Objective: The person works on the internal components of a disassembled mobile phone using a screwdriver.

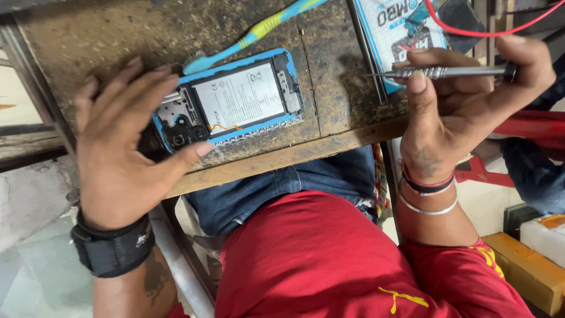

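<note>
Our left hand [120,147] lies spread and flat on the worn wooden bench [329,88], fingers open, thumb tip touching the near edge of the opened phone [232,103], which lies back-up with its battery exposed. Our right hand [465,100] is closed around metal tweezers [435,72], held level above the bench edge. A blue-green toothbrush [253,35] lies just behind the phone.
</note>
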